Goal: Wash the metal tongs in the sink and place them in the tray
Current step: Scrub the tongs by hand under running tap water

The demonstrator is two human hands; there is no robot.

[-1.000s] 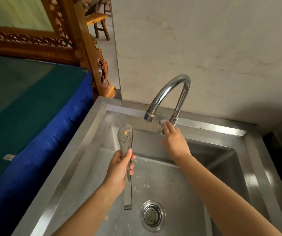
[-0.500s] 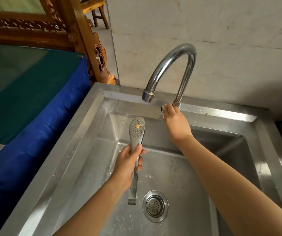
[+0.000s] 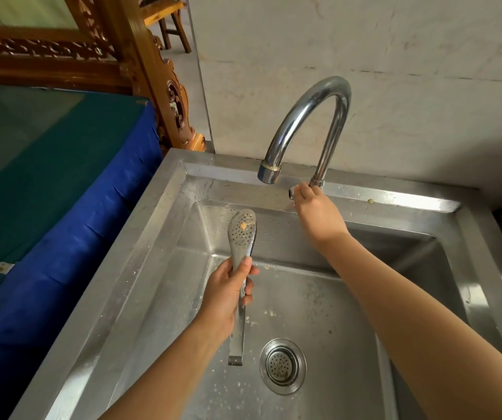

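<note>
My left hand (image 3: 228, 294) grips the metal tongs (image 3: 241, 234) around the middle, over the steel sink (image 3: 153, 237). The tongs stand nearly upright, perforated head up with a yellowish food bit on it, hinge end down near the drain (image 3: 283, 365). The head sits below and left of the spout of the curved chrome tap (image 3: 307, 116). My right hand (image 3: 316, 212) rests on the tap's handle at its base on the back rim. No water is running. No tray is in view.
Food crumbs dot the sink floor. A blue-and-green covered surface (image 3: 47, 177) lies left of the sink. Carved wooden furniture (image 3: 153, 71) stands behind it. A pale wall (image 3: 365, 56) runs along the back of the sink.
The tongs' head has shifted right, closer under the spout. My right hand stays on the tap handle. The view has tilted up and in.
</note>
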